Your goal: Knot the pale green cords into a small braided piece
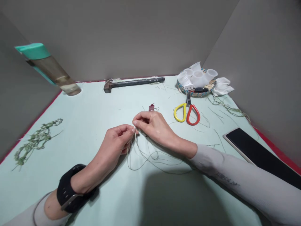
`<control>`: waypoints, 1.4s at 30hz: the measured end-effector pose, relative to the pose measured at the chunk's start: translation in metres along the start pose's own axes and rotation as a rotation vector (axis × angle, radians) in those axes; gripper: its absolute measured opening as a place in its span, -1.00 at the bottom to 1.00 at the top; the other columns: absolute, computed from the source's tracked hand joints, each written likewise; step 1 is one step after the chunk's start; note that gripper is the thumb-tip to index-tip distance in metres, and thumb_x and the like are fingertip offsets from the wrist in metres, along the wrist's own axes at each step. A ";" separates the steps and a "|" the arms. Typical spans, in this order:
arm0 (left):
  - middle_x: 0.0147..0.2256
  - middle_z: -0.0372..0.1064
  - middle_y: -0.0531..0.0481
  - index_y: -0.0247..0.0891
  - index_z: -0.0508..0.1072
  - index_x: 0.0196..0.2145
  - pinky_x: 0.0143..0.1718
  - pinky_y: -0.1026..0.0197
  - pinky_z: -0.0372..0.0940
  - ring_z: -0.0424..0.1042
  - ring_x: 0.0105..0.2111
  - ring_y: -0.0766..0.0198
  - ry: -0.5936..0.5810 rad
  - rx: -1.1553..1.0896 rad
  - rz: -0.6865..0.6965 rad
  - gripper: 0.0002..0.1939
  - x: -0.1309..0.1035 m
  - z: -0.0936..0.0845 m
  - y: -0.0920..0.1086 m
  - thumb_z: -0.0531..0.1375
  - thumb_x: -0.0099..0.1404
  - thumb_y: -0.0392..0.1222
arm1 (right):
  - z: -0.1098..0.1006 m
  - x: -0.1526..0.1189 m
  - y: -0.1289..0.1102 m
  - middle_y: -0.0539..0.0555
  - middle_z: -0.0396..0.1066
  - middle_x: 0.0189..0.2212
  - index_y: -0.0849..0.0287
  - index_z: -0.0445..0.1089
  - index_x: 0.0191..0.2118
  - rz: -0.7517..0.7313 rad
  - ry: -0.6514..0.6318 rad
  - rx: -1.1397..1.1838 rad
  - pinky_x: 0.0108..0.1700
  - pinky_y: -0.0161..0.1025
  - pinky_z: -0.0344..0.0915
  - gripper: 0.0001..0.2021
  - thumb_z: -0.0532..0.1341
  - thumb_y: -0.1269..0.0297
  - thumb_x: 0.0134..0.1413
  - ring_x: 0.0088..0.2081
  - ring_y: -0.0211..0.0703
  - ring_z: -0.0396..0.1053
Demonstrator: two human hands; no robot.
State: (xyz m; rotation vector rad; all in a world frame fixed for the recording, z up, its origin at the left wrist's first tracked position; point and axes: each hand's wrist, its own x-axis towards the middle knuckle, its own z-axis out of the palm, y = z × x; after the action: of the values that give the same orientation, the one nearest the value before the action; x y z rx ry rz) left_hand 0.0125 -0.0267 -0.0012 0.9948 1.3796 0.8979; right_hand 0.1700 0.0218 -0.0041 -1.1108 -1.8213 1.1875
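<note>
Several thin pale cords (141, 153) hang in loops from between my fingertips and spread over the table. My left hand (117, 139) pinches the cords close to a small white knot (134, 127). From the right, my right hand (156, 127) meets it, with thumb and forefinger pressed together at the same spot. The fingertips of both hands almost touch, and the finest detail between them is too small to make out. Just beyond my right hand lies a dark red binder clip (151, 107).
Scissors (188, 110) with yellow and red handles lean on a basket (181, 89) of white plastic cups (198, 78). A hammer (136, 83) lies at the back, a bottle (55, 70) at the left. Braided green cord (35, 141) and a phone (258, 153) flank my arms.
</note>
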 end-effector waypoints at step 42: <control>-0.71 -0.09 0.32 -0.30 0.51 -0.37 -0.67 0.35 -0.28 -0.24 -0.69 0.52 -0.380 -0.018 -0.345 -0.70 -0.112 0.014 -0.027 0.35 0.24 0.02 | -0.036 -0.191 -0.054 -0.12 0.43 -0.53 0.14 0.50 -0.11 0.403 -0.666 0.054 -0.42 -0.41 0.23 -0.78 0.14 0.37 0.20 -0.53 -0.37 0.29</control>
State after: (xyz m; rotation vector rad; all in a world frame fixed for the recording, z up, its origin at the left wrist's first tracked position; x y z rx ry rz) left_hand 0.0235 -0.1418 0.0122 0.8288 1.1669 0.4366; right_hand 0.2623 -0.1513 0.0421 -1.1717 -2.0698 2.0188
